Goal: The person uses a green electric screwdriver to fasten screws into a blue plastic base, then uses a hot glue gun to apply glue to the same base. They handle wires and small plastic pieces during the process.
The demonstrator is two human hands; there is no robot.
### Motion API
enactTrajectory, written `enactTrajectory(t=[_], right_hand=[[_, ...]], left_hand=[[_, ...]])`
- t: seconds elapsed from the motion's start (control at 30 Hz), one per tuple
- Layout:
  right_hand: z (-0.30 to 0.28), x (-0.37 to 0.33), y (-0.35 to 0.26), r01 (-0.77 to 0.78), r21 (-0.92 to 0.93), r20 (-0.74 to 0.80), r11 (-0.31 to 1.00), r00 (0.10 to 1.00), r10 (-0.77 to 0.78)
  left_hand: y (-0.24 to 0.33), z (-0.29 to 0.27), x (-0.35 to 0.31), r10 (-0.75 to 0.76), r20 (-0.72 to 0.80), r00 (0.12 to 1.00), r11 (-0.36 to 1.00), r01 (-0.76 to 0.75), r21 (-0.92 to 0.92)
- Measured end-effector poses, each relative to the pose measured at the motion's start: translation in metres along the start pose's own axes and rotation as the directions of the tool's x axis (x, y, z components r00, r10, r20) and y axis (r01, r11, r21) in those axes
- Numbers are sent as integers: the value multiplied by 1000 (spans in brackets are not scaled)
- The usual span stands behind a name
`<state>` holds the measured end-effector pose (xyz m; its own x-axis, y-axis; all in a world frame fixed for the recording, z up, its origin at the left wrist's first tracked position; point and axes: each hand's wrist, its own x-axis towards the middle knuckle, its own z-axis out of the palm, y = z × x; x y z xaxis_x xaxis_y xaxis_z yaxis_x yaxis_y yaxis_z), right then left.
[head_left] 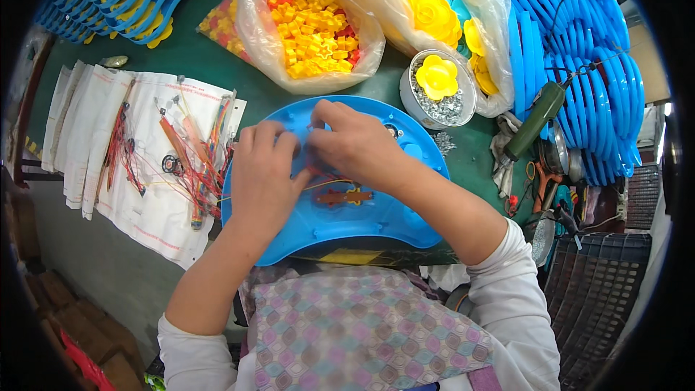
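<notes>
A curved blue plastic shell [347, 221] lies on the green table in front of me, its inner side up. My left hand [264, 166] is over the shell's left part, fingers bent and smeared by motion, so its grip is unclear. Beside it my right hand [355, 143] is closed in a pinch above the shell; whatever sits between its fingertips is hidden. Thin red wires [324, 175] show below the fingers. A brown strip [344, 198] lies across a red and a yellow piece in the shell. A small round metallic part [392, 131] sits near its right side.
White sheets [156, 206] with wired parts [190, 166] lie left. Behind the shell stand a bag of yellow and red pieces [311, 36], a bag of yellow flower pieces [434, 18] and a tub of screws [443, 107]. A green electric screwdriver [536, 122] and stacked blue shells [586, 94] are right.
</notes>
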<state>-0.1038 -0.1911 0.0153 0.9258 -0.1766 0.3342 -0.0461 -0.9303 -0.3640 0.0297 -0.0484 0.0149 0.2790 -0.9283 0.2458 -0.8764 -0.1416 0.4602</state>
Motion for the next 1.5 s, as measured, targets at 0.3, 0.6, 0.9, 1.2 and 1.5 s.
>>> enactTrajectory(t=[0.3, 0.6, 0.9, 1.2, 1.5], right_hand=[[0, 2, 5, 32, 3, 155, 999, 987, -32], [-11, -20, 24, -125, -129, -106, 984, 988, 111], [-2, -21, 29, -92, -175, -173, 980, 983, 62], [-6, -26, 29, -96, -146, -122, 985, 989, 79], [-32, -46, 10, -314, -13, -111, 949, 944, 311]], left_hand=[[0, 7, -1, 35, -71, 997, 999, -35, 9], [1, 10, -2, 179, -8, 984, 982, -178, 66], [12, -1, 17, 218, 63, 974, 974, -222, 54], [12, 28, 28, 179, 14, 984, 979, -177, -104], [14, 30, 29, 258, 31, 966, 966, -259, 3]])
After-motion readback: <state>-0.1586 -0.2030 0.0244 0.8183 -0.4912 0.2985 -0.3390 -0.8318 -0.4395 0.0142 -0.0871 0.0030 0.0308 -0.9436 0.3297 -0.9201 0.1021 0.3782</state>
